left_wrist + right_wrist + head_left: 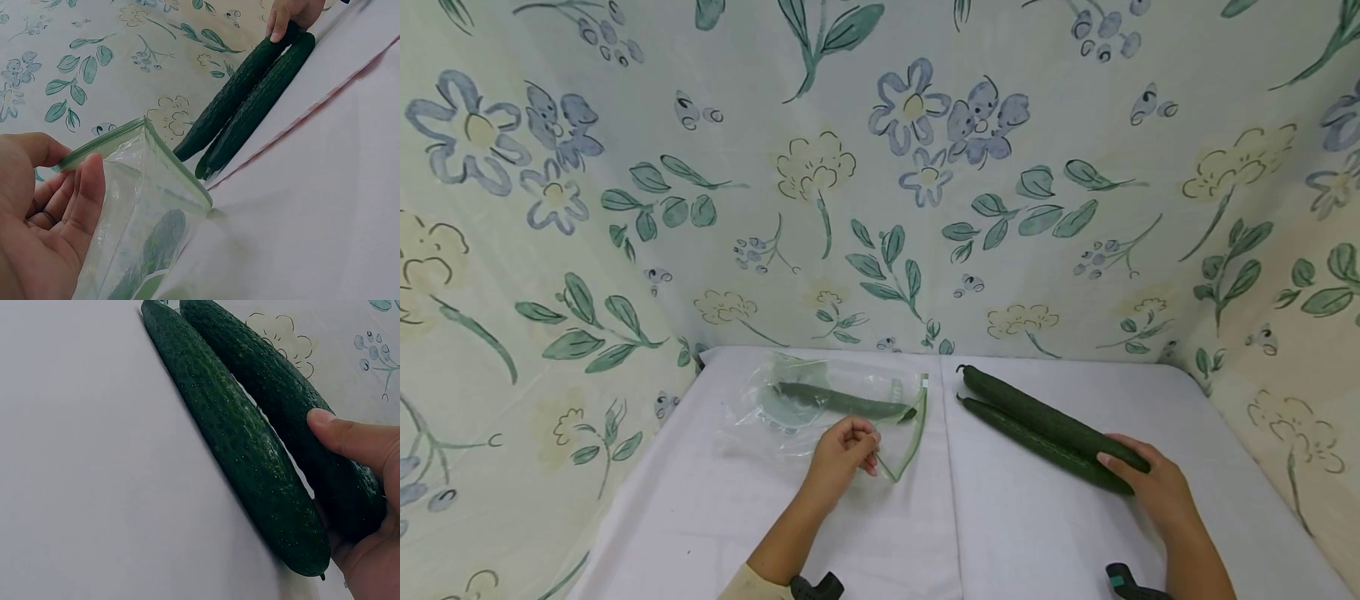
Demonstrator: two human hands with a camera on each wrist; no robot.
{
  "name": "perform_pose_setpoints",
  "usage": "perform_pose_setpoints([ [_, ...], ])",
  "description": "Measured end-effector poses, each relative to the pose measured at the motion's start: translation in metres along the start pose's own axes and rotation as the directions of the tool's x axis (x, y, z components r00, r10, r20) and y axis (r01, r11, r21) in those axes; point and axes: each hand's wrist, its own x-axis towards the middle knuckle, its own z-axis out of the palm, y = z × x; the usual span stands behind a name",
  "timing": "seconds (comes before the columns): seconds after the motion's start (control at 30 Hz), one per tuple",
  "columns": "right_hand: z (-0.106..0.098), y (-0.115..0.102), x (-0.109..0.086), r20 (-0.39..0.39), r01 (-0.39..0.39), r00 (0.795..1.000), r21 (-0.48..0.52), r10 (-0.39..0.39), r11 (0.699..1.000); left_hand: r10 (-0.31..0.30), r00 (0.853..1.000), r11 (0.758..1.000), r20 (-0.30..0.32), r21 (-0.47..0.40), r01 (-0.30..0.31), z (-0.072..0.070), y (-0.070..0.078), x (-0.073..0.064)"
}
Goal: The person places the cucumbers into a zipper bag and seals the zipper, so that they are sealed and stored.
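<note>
My left hand [844, 450] pinches the green-edged mouth of a clear zip bag [125, 194] between thumb and fingers, and the mouth gapes. Inside the bag, which lies on the table, is one cucumber [842, 402]. On the right, my right hand [1157, 483] grips the near end of a dark green cucumber [1052, 417], its thumb [344, 434] on the upper side. A second cucumber [237, 444] lies alongside it on the cloth, close to the fingers. Both cucumbers slant away toward the bag; part of the right hand's fingers is hidden beneath the held one.
White cloth covers the table [1022, 533], with a crease line running down its middle between the bag and the two cucumbers. Floral fabric [910, 208] hangs behind the table and along both sides.
</note>
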Motion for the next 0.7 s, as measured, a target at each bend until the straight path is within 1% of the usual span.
perform_pose_setpoints([
  [0.17,0.000,-0.003,-0.003,-0.034,0.011,0.999,0.002,-0.011,1.000,-0.009,1.000,1.000,-0.004,-0.007,0.008,0.000,0.000,0.000],
  [0.3,0.000,-0.003,-0.005,-0.053,0.033,0.998,0.017,-0.032,0.999,-0.009,1.000,1.000,-0.005,-0.007,0.009,0.000,-0.001,0.000],
  [0.43,-0.002,-0.007,-0.008,-0.071,0.039,0.997,0.036,-0.036,0.999,-0.006,1.000,1.000,-0.004,-0.007,0.006,0.000,-0.001,-0.001],
  [0.7,-0.005,-0.017,-0.015,-0.046,0.058,0.997,0.074,-0.055,0.996,0.000,1.000,1.000,-0.001,-0.004,0.000,0.000,-0.001,0.000],
])
